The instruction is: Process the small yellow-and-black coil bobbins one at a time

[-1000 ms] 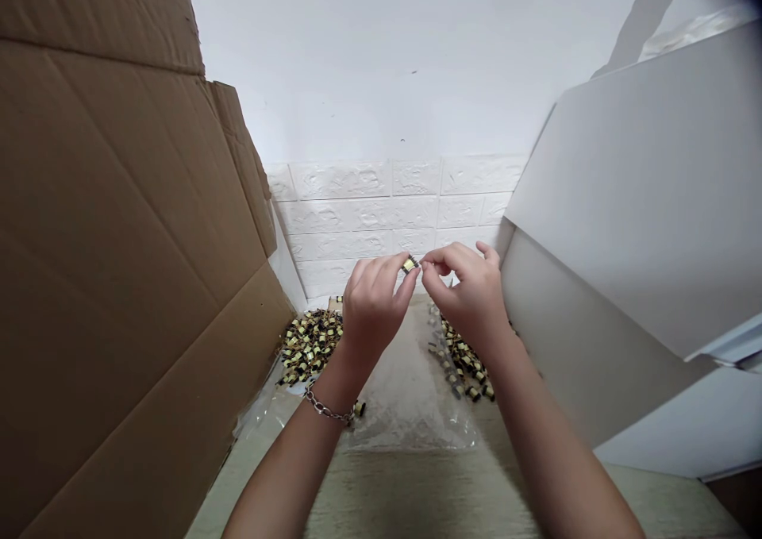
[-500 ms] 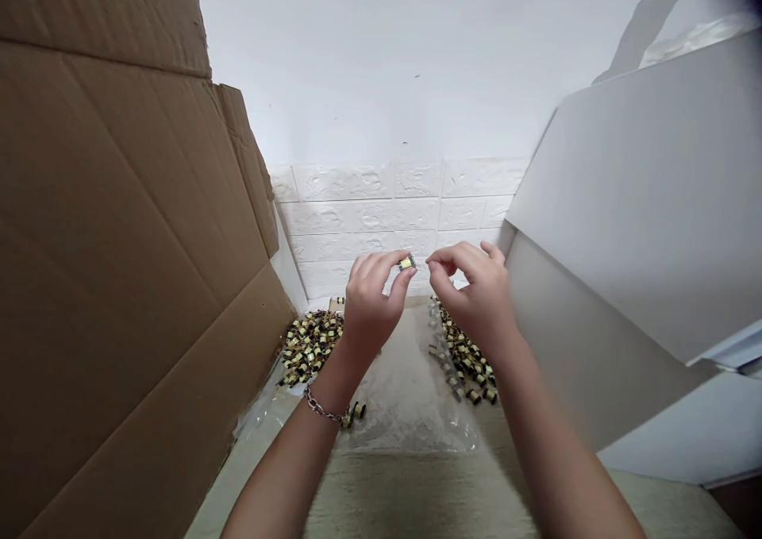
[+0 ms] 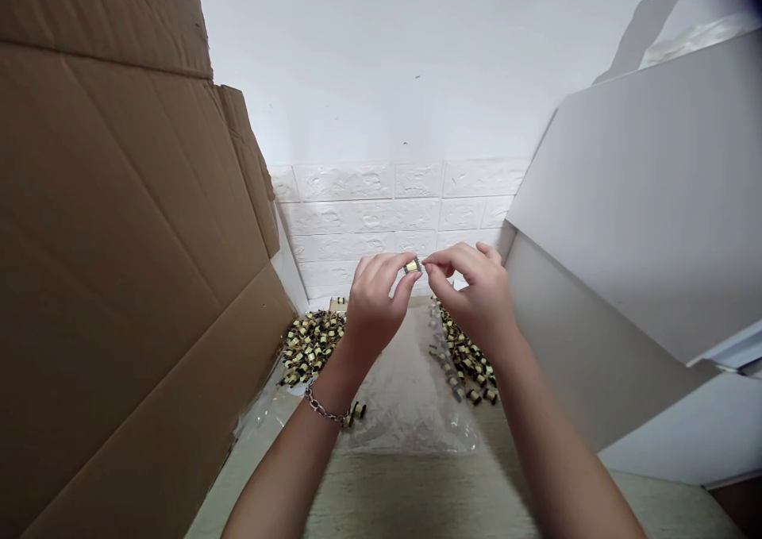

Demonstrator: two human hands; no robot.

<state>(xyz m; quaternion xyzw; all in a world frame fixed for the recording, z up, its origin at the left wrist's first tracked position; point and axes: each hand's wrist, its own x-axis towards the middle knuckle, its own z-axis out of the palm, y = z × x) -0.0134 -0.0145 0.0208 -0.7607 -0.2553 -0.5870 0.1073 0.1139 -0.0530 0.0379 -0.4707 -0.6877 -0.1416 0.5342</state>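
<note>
Grip of the left hand (image 3: pixel 376 301) is narrow, thumb and forefinger pinching a coil (image 3: pixel 412 266) between their tips. Its yellow middle and dark, pinned edges show, but the fingertips cover part of it and the pins are too small to count. It is held up in front of the white brick wall (image 3: pixel 345 215), above the tabletop (image 3: pixel 417 495).

Just beside it, the right hand (image 3: pixel 473 293) has thumb and forefinger drawn close together, near the pinned edge; whether they touch it or hold anything fine, I cannot tell.

Below, a clear bag (image 3: pixel 410 396) lies flat, its far end partly behind the hands. Left of it is a pile (image 3: pixel 310 344) of similar coils, partly hidden by the left forearm. On the other side, a second heap (image 3: pixel 467 352) is partly covered by the right hand and forearm; some of its pieces look hazy through the plastic. Two loose ones (image 3: pixel 358 412) sit by the bracelet (image 3: pixel 321 408), one partly hidden. Cardboard (image 3: pixel 119 245) runs out of view at left, a white panel (image 3: pixel 643 190) at right.
</note>
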